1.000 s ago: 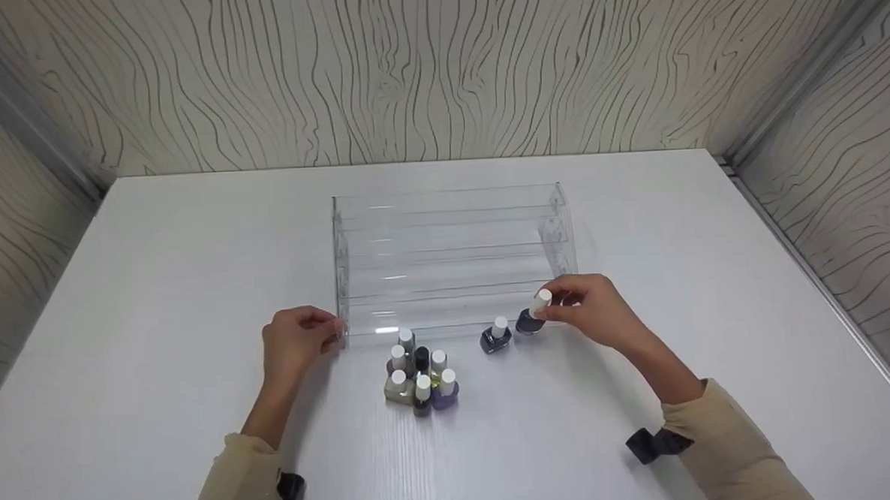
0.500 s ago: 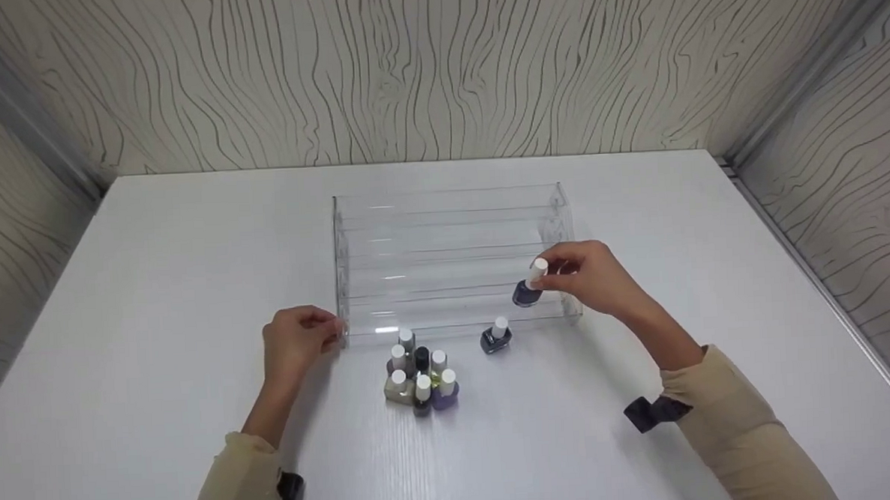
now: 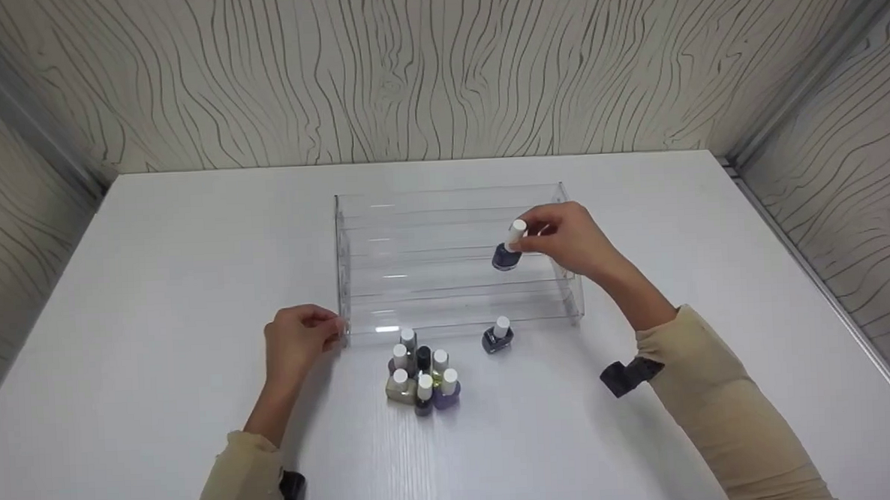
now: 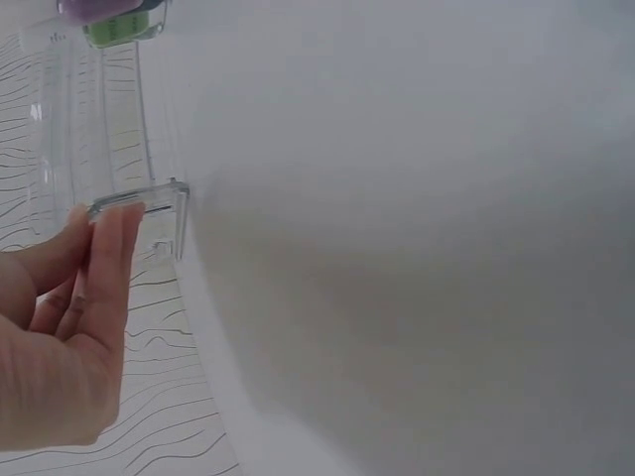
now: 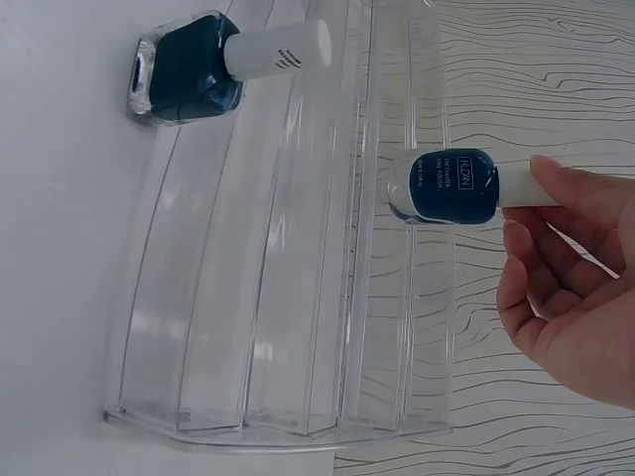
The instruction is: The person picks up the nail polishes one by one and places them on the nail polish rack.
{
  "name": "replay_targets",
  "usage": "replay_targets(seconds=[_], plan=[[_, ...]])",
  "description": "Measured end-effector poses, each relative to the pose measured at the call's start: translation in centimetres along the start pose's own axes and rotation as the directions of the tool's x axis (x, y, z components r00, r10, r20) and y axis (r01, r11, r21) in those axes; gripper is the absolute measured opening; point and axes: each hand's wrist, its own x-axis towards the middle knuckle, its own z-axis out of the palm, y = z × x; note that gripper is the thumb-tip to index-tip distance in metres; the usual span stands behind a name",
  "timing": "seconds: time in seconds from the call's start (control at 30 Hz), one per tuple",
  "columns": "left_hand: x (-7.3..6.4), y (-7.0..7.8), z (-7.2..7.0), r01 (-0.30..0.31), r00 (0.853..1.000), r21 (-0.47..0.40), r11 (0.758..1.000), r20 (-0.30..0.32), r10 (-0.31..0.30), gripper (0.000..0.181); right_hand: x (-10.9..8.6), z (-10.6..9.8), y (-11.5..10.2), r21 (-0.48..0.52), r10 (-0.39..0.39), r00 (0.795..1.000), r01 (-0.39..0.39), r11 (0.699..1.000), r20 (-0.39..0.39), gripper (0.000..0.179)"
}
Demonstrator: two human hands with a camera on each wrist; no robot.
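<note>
A clear tiered acrylic rack (image 3: 447, 308) stands on the white table. Over its upper steps my right hand (image 3: 571, 238) pinches the white cap of a dark blue nail polish bottle (image 3: 505, 257); in the right wrist view that bottle (image 5: 454, 186) shows a label. My left hand (image 3: 299, 342) holds the rack's left side panel near its front corner, thumb and fingertips at the edge, as the left wrist view shows the hand (image 4: 74, 327) too. A second dark polish bottle (image 3: 498, 339) stands before the rack's front edge.
Several nail polish bottles (image 3: 422, 386) stand clustered in front of the rack, left of centre, most white-capped and one black-capped. Wood-grain patterned panels (image 3: 407, 71) enclose the white table (image 3: 154, 293) at the back and sides.
My right hand has lifted the dark blue nail polish bottle from beside the other dark one and carried it back and slightly left over the rack. The left hand keeps its place.
</note>
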Motion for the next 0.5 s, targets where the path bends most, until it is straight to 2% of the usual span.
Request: replay_targets(seconds=[0.17,0.27,0.33,0.4,0.47,0.5], plan=[[-0.1,0.3,-0.1,0.017,1.0,-0.001,1.0,0.014,-0.017,0.005,1.3,0.1,-0.6,0.009,-0.001,1.0,0.001,1.0,-0.005,0.02],[1.4,-2.1,0.8,0.013,1.0,0.017,1.0,0.009,-0.013,0.005,2.1,0.2,-0.9,0.017,0.002,1.0,-0.002,1.0,-0.008,0.02],[2.3,-3.8,1.4,-0.011,1.0,0.036,0.999,0.001,0.011,0.004,2.5,0.3,-1.0,0.028,0.0,1.0,0.0,1.0,-0.015,0.021],[2.9,-4.9,1.8,-0.025,1.0,0.032,0.999,-0.002,0.025,0.004,3.0,0.5,-1.1,0.028,-0.005,1.0,0.006,1.0,-0.025,0.021],[1.9,-3.5,1.0,-0.048,0.998,-0.029,0.998,0.038,0.049,0.004,3.4,0.7,-1.3,0.022,-0.004,0.999,0.005,1.0,-0.039,0.021],[1.8,-3.3,1.0,-0.048,0.998,-0.027,0.999,0.04,0.049,0.004,3.7,0.8,-1.3,0.024,-0.001,0.999,0.002,1.0,-0.045,0.021]])
